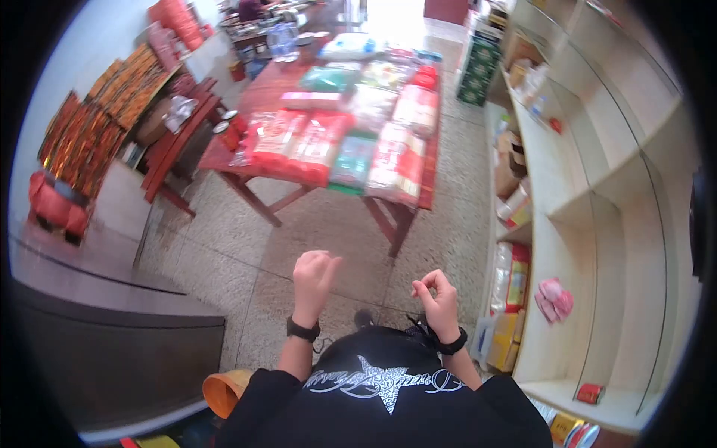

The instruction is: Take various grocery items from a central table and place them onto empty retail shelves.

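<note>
My left hand point(314, 276) is raised in front of my body, its fingers curled in and nothing showing in them. To the right, at about the same height, my right hand point(438, 296) is also curled, thumb close to the fingers and no object visible. Neither hand touches anything. Ahead of both stands a red-brown wooden table point(254, 97) covered with packaged goods. Along its near edge lie red-and-clear bags point(321, 145), a green-edged packet point(352, 162) and a red-and-white bag point(396, 163). A pink-and-white box point(311, 100) rests behind them.
Shelves point(553, 179) with glass panels line the right side, with a pink bundle point(553, 300) on one. A wooden bench point(170, 145) and stacked orange-red packets point(82, 145) are on the left. A dark cabinet point(134, 347) stands near left, beside an orange container point(224, 392).
</note>
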### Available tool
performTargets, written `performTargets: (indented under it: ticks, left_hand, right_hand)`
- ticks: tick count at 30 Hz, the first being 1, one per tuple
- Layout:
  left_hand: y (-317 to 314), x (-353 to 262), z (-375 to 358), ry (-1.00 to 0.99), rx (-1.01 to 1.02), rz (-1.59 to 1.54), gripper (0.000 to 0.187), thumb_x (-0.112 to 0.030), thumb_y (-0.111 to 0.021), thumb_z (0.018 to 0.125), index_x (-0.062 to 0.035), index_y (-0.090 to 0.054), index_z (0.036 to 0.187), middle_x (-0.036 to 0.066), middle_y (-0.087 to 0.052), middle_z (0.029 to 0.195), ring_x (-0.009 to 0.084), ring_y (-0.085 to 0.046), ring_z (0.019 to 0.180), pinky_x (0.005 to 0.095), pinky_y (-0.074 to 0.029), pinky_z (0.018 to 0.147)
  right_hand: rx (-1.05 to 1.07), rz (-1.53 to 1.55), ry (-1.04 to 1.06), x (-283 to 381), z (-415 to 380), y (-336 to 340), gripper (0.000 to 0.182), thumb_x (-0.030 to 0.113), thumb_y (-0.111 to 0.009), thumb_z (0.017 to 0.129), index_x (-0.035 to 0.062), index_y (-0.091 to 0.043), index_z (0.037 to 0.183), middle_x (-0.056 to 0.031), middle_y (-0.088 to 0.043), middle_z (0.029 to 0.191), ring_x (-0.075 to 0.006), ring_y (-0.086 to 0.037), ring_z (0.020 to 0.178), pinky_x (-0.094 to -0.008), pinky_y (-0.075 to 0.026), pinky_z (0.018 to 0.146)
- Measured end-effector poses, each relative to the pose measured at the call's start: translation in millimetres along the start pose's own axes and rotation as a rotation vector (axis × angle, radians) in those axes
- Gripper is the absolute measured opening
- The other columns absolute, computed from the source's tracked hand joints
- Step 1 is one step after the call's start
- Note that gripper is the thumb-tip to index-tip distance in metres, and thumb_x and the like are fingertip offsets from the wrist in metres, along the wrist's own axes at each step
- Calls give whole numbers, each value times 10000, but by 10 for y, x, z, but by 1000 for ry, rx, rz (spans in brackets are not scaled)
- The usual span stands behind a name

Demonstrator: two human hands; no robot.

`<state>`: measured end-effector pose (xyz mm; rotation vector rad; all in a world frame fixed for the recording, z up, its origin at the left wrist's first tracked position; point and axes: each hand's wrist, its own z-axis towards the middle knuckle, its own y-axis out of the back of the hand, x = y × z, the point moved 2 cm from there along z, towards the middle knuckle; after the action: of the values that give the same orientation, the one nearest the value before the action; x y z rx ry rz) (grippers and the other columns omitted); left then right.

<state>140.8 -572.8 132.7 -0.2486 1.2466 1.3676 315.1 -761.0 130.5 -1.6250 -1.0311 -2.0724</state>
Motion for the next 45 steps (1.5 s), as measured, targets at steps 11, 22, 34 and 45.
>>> performTargets:
  ticks: [11, 22, 34, 45]
  left_hand:
    - [965, 791, -636, 514, -189, 35, 451, -77, -658, 805, -80, -591, 1251, 141, -561, 1259, 265, -570, 1100, 352, -449, 951]
    - [1692, 1416, 427, 466, -276, 143, 327, -84, -637, 825, -20, -639, 1145, 141, -638, 1158, 265, -603, 1091, 343, -448, 951]
    - [1762, 2617, 1373, 564, -314, -65, 332, -70, -616, 860, -10, -616, 1187, 126, -631, 1156, 197, -613, 1051, 317, -472, 923]
    - [1632, 3999, 2667, 440, 148, -101, 484, -181, -649, 854, 6, -526, 1283, 193, -600, 1203, 294, -580, 1117, 366, -451, 952]
  right_hand:
    - [579, 123, 82, 380, 590, -1479, 126, 30, -533, 901, -10, -567, 1015, -102, -659, 867, -168, -656, 787, -289, -503, 733]
    - [676, 185, 219, 699, 1819, -2904, 163, 57, -565, 880, -25, -572, 1021, -117, -674, 913, -190, -658, 864, -310, -506, 774]
    - [668, 163, 159, 870, 2661, -3764, 300, 44, -560, 886, -29, -532, 1176, -141, -626, 1116, -199, -606, 1023, -313, -473, 881]
    - [585, 343, -231, 800, 3228, -4743, 481, 71, -531, 921, -3, -384, 1373, -150, -477, 1365, -232, -468, 1255, -352, -395, 1028]
